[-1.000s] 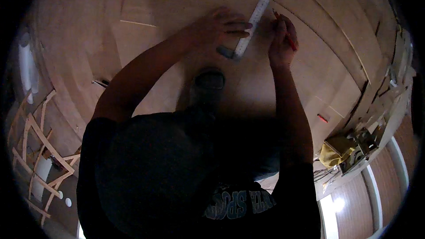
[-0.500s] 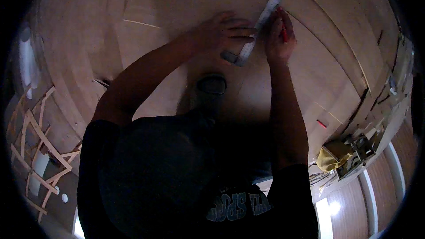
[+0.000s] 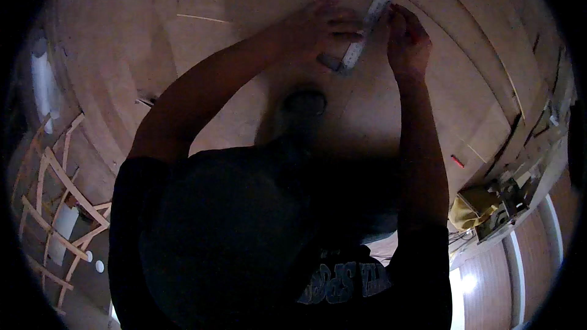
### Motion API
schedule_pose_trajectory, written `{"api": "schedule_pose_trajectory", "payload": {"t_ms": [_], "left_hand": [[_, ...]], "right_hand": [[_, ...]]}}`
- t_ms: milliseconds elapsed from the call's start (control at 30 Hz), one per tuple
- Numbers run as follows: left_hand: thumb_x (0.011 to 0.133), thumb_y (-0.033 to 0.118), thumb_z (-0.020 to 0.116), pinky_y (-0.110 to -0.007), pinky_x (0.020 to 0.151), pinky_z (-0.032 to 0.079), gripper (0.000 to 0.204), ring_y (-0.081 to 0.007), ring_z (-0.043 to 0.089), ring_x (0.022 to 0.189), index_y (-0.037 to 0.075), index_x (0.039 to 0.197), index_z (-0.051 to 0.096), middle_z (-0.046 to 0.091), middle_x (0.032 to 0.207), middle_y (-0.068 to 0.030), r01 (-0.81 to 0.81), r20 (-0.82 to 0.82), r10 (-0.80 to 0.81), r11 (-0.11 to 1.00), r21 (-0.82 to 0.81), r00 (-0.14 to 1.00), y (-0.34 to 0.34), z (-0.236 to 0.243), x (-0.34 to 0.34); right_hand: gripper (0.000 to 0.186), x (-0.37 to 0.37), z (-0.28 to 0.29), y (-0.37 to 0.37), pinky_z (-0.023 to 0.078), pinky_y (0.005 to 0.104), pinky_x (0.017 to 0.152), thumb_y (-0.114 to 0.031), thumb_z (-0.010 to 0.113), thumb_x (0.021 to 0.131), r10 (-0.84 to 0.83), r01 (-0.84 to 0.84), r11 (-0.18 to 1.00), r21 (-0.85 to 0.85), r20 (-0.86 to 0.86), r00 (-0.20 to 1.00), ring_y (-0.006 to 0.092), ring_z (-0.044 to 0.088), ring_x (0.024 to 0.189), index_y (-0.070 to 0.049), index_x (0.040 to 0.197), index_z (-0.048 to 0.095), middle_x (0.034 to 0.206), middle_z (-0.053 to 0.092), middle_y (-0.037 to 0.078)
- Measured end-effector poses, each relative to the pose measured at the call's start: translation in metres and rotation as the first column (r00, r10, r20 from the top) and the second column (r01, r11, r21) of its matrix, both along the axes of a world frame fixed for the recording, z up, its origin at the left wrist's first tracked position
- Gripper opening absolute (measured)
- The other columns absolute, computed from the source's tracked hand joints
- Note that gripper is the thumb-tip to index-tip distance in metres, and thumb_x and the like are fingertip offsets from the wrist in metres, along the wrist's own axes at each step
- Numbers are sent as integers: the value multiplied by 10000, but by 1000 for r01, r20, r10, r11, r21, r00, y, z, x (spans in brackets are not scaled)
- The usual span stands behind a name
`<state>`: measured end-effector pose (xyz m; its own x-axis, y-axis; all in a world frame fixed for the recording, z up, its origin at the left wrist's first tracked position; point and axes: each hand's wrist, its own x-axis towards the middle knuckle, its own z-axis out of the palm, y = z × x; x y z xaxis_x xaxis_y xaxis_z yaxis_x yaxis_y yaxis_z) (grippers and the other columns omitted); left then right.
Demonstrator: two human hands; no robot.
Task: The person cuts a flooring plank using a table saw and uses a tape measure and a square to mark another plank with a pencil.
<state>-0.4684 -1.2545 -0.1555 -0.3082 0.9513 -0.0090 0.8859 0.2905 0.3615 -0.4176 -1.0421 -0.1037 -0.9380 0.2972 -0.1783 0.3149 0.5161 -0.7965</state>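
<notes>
A metal try square [image 3: 379,9] with a dark stock lies slantwise on a broad sheet of brown wood [image 3: 367,107]. Flat over the stock end of its blade, my left hand [image 3: 324,29] is open, its spread fingertips touching the blade's left edge. On the other side, my right hand [image 3: 409,46] is closed around a red pencil [image 3: 416,35], mostly hidden by the fingers. The right fingertips are close to the blade's right edge, and the dim light hides whether the pencil's tip meets the wood.
A small red stick [image 3: 457,161] lies on the sheet to the right. Beyond it stands a box [image 3: 489,223] with a yellow cloth and tools. Thin wooden strips [image 3: 70,183] form a lattice at the left. A dark shoe [image 3: 304,102] rests on the sheet below my hands.
The whole view has shifted, so things sit higher and further right. My right hand has turned, covering more of the pencil. The square stays in place on the sheet under my left fingers.
</notes>
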Motion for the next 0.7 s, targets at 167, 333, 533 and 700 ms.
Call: {"api": "schedule_pose_trajectory", "payload": {"t_ms": [167, 333, 533, 700], "left_hand": [[587, 559, 770, -532, 1132, 188, 907, -222, 283, 1394, 211, 1370, 472, 343, 1504, 21, 12, 58, -15, 999, 47, 998, 3, 6, 1], [629, 519, 769, -532, 1131, 198, 883, -277, 302, 1379, 174, 1376, 450, 355, 1485, -31, 55, -19, -55, 998, 36, 998, 8, 10, -6], [828, 323, 643, -487, 1084, 317, 515, -310, 442, 1251, 115, 1283, 517, 511, 1315, -93, 55, -129, -67, 994, -91, 989, -43, -6, 39], [835, 229, 617, -480, 987, 412, 366, -331, 561, 1087, 113, 1181, 596, 598, 1161, -127, -398, 48, 427, 873, -283, 903, -103, 68, 93]], "right_hand": [[247, 103, 7, -21, 497, 308, 839, -184, 520, 965, 110, -100, 993, -62, 203, 973, 180, 651, 924, -39, 1116, 651, 1002, 687, 115], [268, 183, 72, -19, 506, 332, 863, -105, 507, 961, -65, 69, 955, -287, 23, 998, 229, 643, 992, 8, 1190, 589, 1022, 674, 172], [574, 237, 88, 51, 480, 418, 934, 2, 557, 869, 200, -233, 907, 352, 128, 971, 371, 575, 1103, -2, 1401, 340, 1253, 543, 247], [725, 284, 26, 80, 430, 455, 981, -21, 586, 837, 142, -182, 883, 432, 122, 982, 413, 492, 1189, -18, 1462, 218, 1320, 483, 262]]}}
